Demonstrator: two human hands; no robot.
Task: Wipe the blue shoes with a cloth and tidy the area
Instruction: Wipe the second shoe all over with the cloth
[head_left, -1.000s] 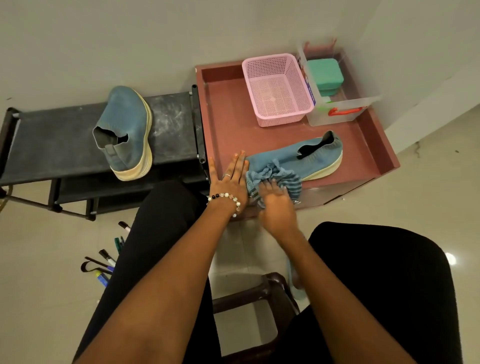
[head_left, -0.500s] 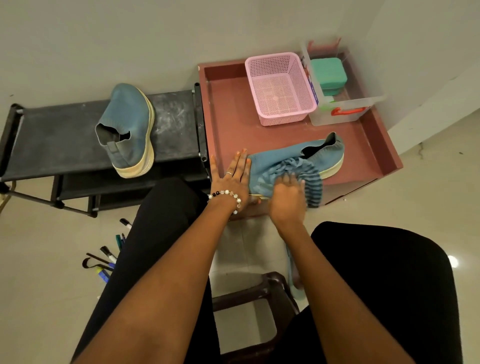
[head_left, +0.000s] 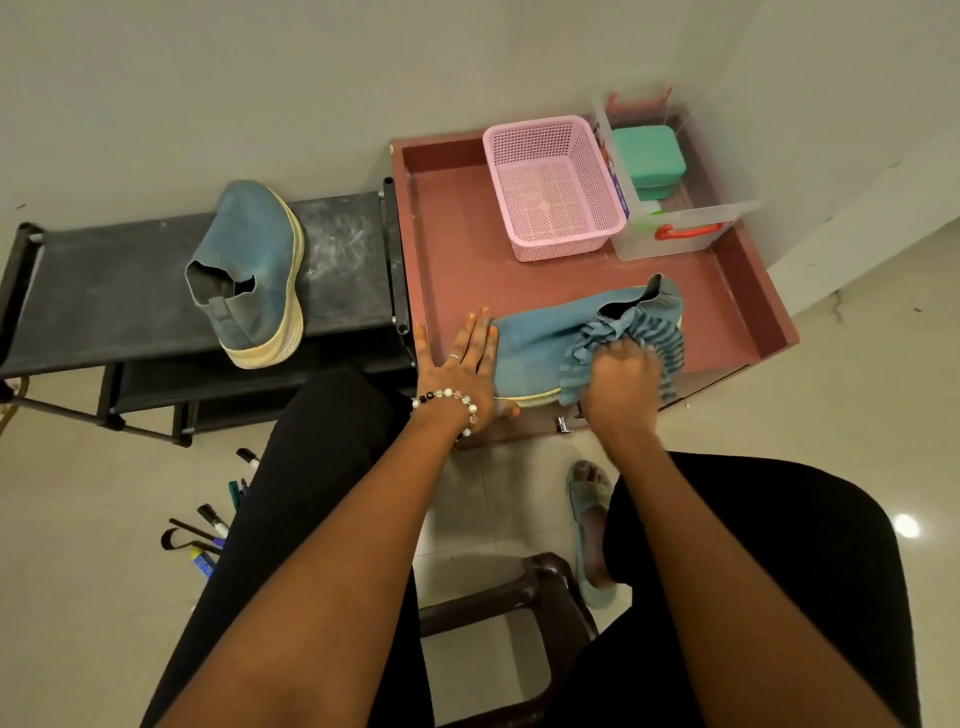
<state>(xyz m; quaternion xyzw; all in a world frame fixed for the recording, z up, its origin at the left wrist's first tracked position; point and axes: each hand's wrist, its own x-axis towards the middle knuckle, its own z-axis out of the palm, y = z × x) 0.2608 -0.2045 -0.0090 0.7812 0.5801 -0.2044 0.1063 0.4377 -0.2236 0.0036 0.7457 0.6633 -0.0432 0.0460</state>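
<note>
Wiping the shoe (head_left: 540, 343) with the cloth (head_left: 623, 338) near the front edge of the red tray (head_left: 452, 234).

Our right hand (head_left: 621, 382) bunches the cloth in curled fingers at the heel end; the shoe's long axis runs left to right along the tray's front edge, so the unwiped toe lies to the left of those fingers. Our left hand (head_left: 465, 369) presses flat, fingers straight, against the toe, bracing it. We judge the second shoe (head_left: 249, 270), on the black rack (head_left: 104, 291) well to the left, nearer our left hand.
</note>
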